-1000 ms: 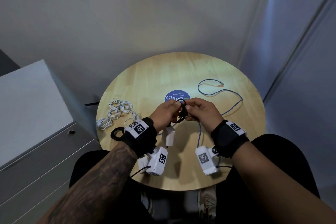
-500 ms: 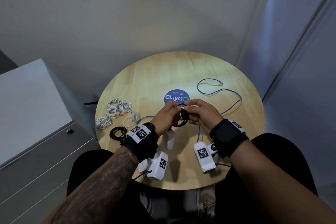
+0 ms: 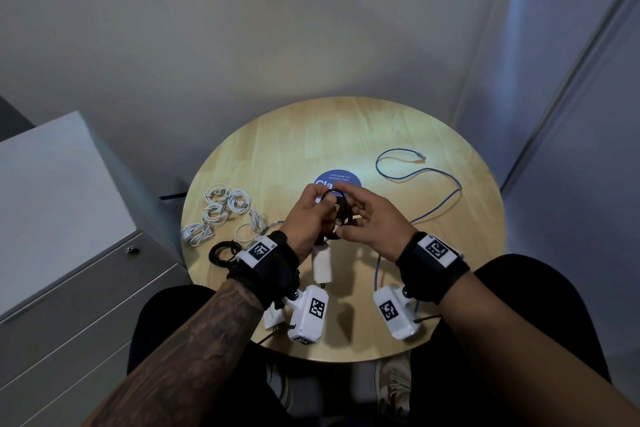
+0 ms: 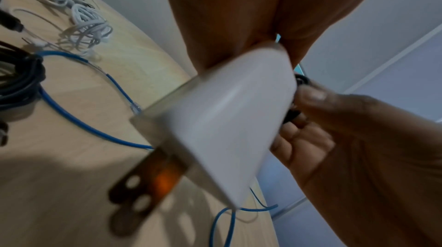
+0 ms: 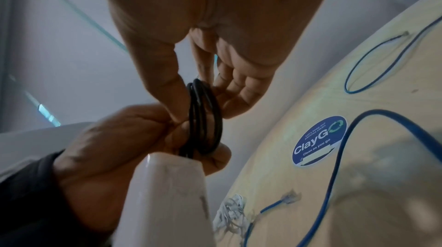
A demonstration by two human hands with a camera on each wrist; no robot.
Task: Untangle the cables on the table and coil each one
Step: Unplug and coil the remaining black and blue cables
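Both hands hold a small coil of black cable [image 3: 338, 210] above the middle of the round wooden table [image 3: 346, 128]. My left hand [image 3: 322, 211] grips the coil's lower side. My right hand [image 3: 351, 220] pinches it between thumb and fingers [image 5: 239, 96]. In the right wrist view the black coil [image 5: 205, 119] stands on edge between the two hands. A white charger block [image 3: 322, 265] hangs from this cable under the left hand, and its white body [image 4: 227, 128] fills the left wrist view. A loose blue cable [image 3: 433, 184] lies winding across the right of the table.
Several white coiled cables [image 3: 221, 211] lie at the table's left, with a black coil [image 3: 221, 253] near its edge. A blue round sticker [image 3: 341, 177] marks the centre. A grey drawer cabinet [image 3: 62, 218] stands to the left, and walls close in behind and right.
Both hands have drifted slightly farther out and now cover part of the sticker. The right hand's fingers have shifted along the black coil.
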